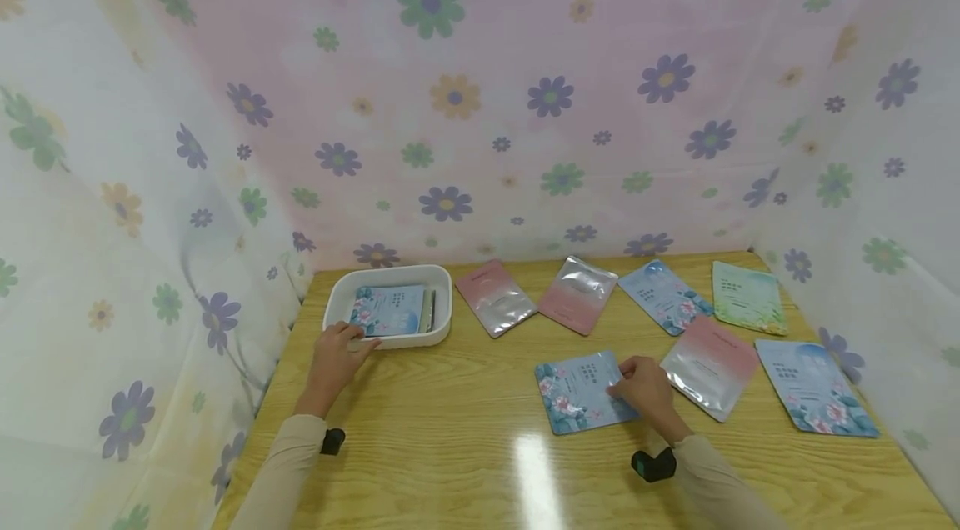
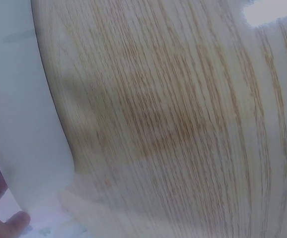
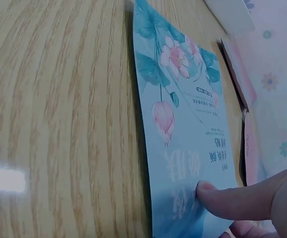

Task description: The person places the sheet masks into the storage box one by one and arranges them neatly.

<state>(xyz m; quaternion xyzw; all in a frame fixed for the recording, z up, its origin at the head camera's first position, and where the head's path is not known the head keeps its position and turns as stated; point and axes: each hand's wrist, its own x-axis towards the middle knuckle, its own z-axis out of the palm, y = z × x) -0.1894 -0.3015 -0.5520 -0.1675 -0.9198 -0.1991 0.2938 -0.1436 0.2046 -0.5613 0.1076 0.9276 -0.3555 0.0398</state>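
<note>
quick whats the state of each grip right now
Left grip: closed, holding the rim of the white bin.
Right grip: closed, pinching a blue floral packet by its edge.

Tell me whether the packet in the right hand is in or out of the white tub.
Out: in the head view, the right hand pinches the blue packet over the table, apart from the white tub.

Dim light; white glare on table (image 1: 442, 438); left wrist view hazy.
</note>
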